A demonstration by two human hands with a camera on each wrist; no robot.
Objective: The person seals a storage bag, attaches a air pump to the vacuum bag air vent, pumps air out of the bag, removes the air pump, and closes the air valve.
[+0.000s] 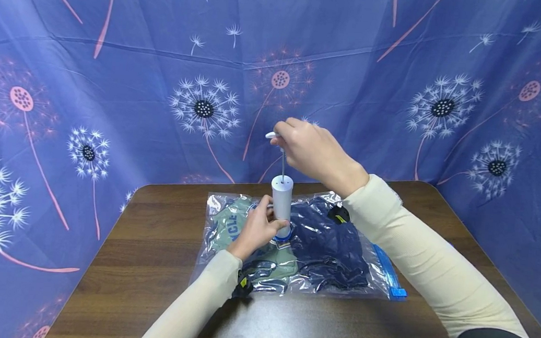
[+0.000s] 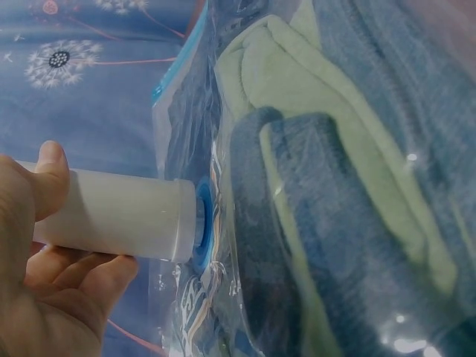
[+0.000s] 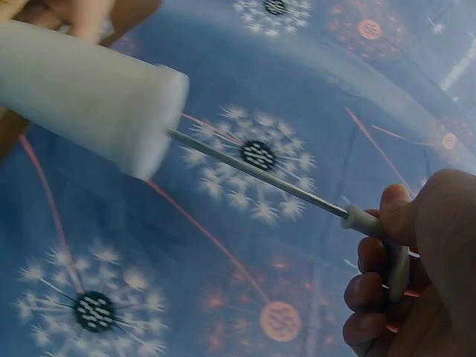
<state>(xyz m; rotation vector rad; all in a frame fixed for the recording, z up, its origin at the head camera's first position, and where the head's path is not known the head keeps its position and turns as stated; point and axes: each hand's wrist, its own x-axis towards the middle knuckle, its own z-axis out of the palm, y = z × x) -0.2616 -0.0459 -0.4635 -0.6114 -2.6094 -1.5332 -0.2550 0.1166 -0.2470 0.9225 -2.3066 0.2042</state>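
White hand pump upright on the blue valve, rod drawn out

The right grip curls round the handle; the left grip pinches the barrel, just above the clear bag of clothes lying on the bench. Best to press the barrel square against the valve and stroke straight along the rod, since a sideways pull could tip the pump

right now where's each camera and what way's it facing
Head: head-worn, facing forward and down at hand pump and zip bag; left hand, right hand, sleeves show.
Left wrist: wrist-worn, facing the blue valve; left hand shows.
Right wrist: wrist-worn, facing the rod and curtain; right hand grips handle, left hand blurred behind.
Both wrist views share the white barrel and curtain.
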